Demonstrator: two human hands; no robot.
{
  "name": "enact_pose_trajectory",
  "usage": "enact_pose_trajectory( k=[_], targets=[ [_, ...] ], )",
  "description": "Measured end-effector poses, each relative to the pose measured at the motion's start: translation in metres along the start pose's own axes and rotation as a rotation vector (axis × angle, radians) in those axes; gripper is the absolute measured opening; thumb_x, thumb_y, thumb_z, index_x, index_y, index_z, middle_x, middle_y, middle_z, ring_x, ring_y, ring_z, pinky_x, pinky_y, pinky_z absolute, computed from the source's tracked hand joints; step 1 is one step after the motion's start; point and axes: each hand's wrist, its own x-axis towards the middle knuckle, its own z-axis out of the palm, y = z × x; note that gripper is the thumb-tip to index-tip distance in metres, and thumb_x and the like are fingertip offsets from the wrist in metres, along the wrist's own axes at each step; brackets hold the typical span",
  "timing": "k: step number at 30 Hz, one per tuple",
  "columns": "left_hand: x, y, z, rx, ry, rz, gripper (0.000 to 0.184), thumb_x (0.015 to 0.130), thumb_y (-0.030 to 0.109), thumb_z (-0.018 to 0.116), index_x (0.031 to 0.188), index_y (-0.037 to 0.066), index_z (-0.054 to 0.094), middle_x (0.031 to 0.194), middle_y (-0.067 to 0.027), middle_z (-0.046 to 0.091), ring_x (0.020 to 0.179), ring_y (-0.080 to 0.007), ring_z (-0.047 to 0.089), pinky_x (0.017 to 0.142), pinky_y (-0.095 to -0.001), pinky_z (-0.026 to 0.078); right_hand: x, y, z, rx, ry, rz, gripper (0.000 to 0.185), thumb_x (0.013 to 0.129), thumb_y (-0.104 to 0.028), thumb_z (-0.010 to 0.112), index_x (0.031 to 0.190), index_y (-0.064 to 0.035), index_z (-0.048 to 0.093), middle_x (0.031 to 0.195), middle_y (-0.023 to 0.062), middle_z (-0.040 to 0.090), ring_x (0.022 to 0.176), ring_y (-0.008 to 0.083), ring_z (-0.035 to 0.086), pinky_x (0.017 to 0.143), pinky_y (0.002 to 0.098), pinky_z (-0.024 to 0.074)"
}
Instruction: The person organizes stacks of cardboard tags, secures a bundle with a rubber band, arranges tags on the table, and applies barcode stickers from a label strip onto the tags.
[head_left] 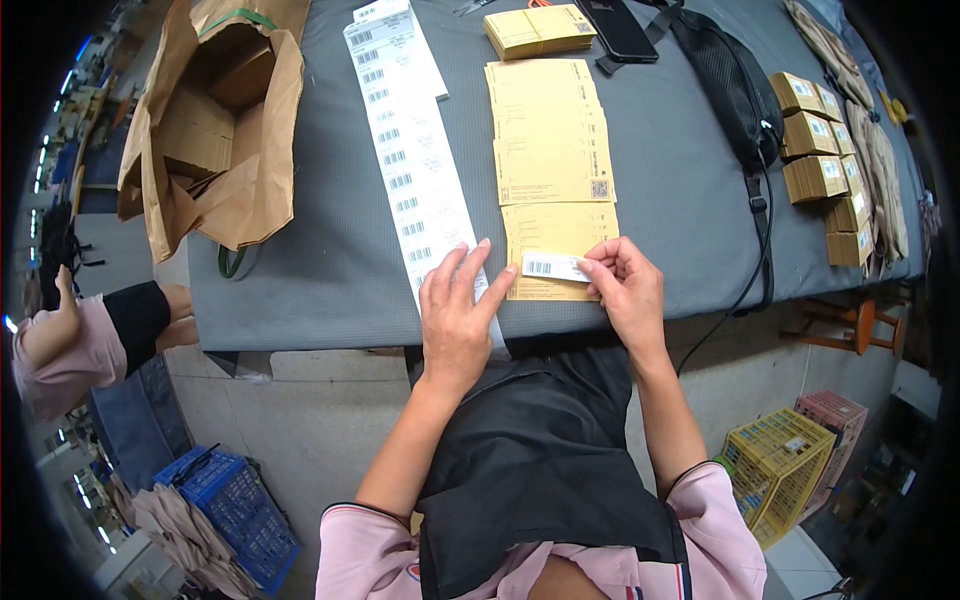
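Note:
My right hand (632, 292) pinches the right end of a white barcode label (548, 266) between thumb and fingers. The label lies over the lower part of the nearest yellow card (560, 226). Fingers spread, my left hand (456, 318) rests flat on the lower end of a long white strip of barcode labels (408, 165), its thumb reaching the card's left edge. More yellow cards (545, 130) overlap in a column beyond the nearest one. At the column's far end sits a banded stack of yellow cards (538, 30).
An open brown paper bag (275, 150) stands at the table's left. A black phone (618, 30) and black bag (725, 85) lie at the back right, near banded card bundles (815, 135). Blue (235, 515) and yellow crates (780, 465) stand below. Another person (90, 340) is at left.

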Motion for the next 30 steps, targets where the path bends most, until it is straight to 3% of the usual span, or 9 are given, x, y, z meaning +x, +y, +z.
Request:
enact_pose_trajectory(
  k=[30],
  targets=[
    [0.0003, -0.0002, -0.0002, -0.014, -0.022, -0.004, 0.053, 0.073, -0.009, 0.055, 0.116, 0.02, 0.065, 0.127, -0.012, 0.052, 0.119, -0.0307, 0.047, 0.096, -0.0435, 0.037, 0.0016, 0.0056, 0.0053, -0.093, 0.038, -0.049, 0.01, 0.081, -0.007, 0.067, 0.081, -0.0001, 0.06, 0.064, 0.0033, 0.061, 0.055, 0.0068, 0.056, 0.053, 0.0229, 0.0463]
  ],
)
